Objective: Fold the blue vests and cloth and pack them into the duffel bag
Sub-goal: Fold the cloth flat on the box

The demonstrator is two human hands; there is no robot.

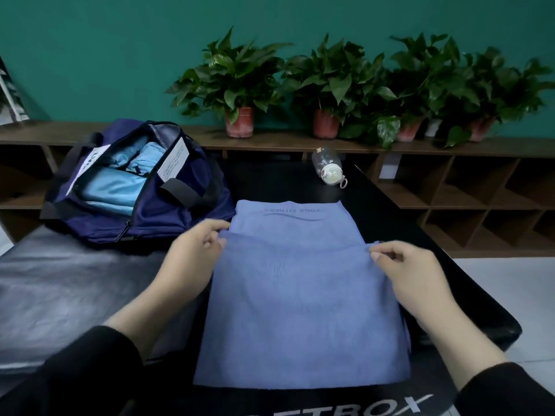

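Note:
A blue cloth (300, 301) printed "YOGA FITNESS" lies flat on the black padded table (60, 280) in front of me, its near part folded over toward the far edge. My left hand (195, 250) pinches the left corner of the folded layer. My right hand (405, 265) pinches the right corner. The navy duffel bag (168, 211) sits open at the back left, with light blue folded vests (120, 184) inside it.
A clear water bottle (329, 169) with a white cap lies on its side at the table's far edge. Behind, a wooden shelf (450, 187) carries several potted plants (240, 85). The table's right edge drops to a pale floor (516, 295).

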